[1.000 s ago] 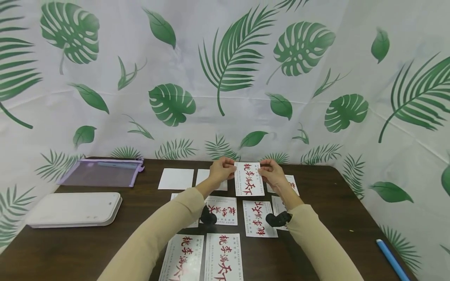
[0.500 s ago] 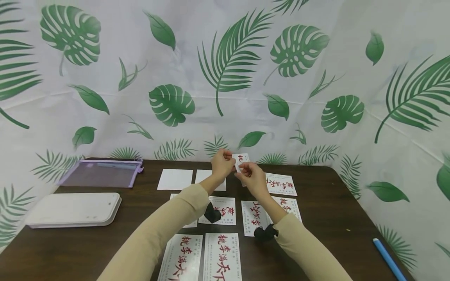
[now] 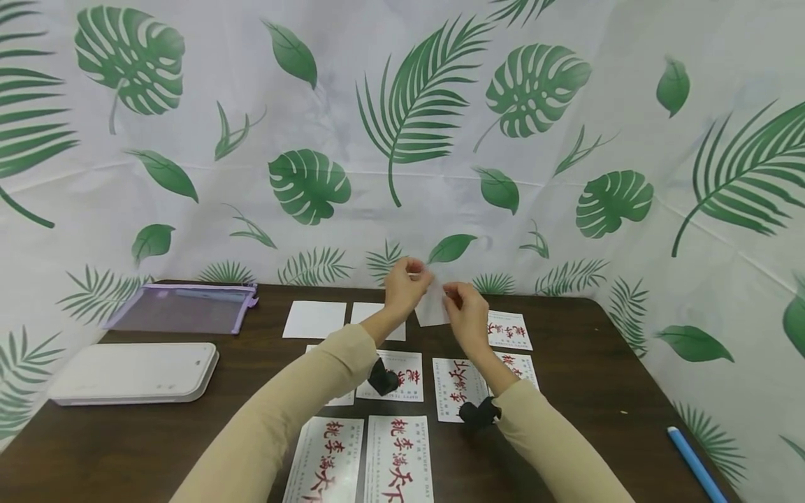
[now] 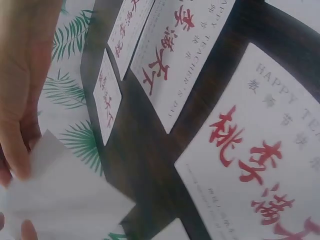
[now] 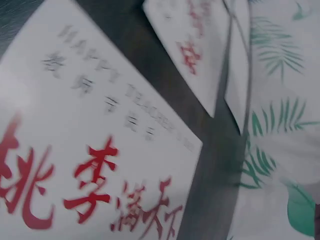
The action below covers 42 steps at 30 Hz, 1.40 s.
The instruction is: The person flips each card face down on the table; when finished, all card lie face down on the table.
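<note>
A card (image 3: pixel 431 307) is held up above the far edge of the table, its plain white side facing the head camera. My left hand (image 3: pixel 405 285) pinches its upper left part. At its right edge my right hand (image 3: pixel 468 314) has thumb and finger curled onto it, hiding that edge. In the left wrist view the same white card (image 4: pixel 65 195) hangs tilted below the left fingers (image 4: pixel 17 155). Beneath the hands lie several white cards with red characters, among them one card (image 3: pixel 388 377) near the left wrist and another card (image 3: pixel 458 391) near the right wrist.
Two blank white cards (image 3: pixel 314 320) lie at the back left. A purple mesh pouch (image 3: pixel 182 311) and a white case (image 3: pixel 133 374) stand farther left. Two larger printed cards (image 3: pixel 397 457) lie in front. A blue pen (image 3: pixel 694 461) is at the right edge, and a leaf-print curtain (image 3: pixel 402 140) hangs behind.
The held card has turned from its red printed side to its blank side. The right hand crossed left over the card, then moved slightly right; the left hand rose a little.
</note>
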Each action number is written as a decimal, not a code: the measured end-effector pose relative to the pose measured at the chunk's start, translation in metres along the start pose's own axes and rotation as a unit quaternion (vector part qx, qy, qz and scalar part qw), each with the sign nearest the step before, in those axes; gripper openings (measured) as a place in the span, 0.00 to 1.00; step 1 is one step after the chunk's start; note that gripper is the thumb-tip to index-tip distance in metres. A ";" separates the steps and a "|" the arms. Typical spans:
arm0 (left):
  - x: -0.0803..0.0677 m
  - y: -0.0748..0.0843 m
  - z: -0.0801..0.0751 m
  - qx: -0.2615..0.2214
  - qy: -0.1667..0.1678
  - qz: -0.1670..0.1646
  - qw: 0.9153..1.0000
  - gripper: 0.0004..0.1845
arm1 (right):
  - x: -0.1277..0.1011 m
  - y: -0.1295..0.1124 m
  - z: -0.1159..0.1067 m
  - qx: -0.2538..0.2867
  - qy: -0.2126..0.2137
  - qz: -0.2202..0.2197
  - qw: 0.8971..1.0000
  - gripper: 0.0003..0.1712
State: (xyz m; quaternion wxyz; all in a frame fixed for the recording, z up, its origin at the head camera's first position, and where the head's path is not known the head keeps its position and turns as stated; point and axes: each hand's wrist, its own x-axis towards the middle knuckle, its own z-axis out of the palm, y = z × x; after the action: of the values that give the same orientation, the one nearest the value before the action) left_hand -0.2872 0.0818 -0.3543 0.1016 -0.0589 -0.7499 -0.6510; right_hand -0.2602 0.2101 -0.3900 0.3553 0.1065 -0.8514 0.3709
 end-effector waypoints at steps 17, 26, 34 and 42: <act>-0.014 -0.046 -0.012 0.011 -0.006 -0.116 0.993 0.18 | 0.009 0.015 -0.005 0.123 -0.030 0.253 0.959 0.12; -0.020 -0.057 -0.005 0.124 -0.010 -0.086 0.989 0.18 | -0.003 0.035 0.003 0.058 -0.061 0.293 0.952 0.15; -0.022 -0.065 0.003 0.242 -0.061 -0.073 0.966 0.15 | -0.008 0.046 0.002 -0.026 -0.128 0.303 0.944 0.17; -0.020 -0.066 0.007 0.310 -0.082 -0.061 0.945 0.07 | -0.010 0.053 0.004 -0.077 -0.166 0.304 0.935 0.18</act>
State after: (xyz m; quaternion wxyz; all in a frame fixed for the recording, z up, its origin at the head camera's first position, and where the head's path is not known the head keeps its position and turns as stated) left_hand -0.2832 0.0805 -0.4233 0.0127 -0.0322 -0.9224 -0.3846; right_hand -0.2779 0.2436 -0.4281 0.0864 -0.1253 -0.9157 0.3719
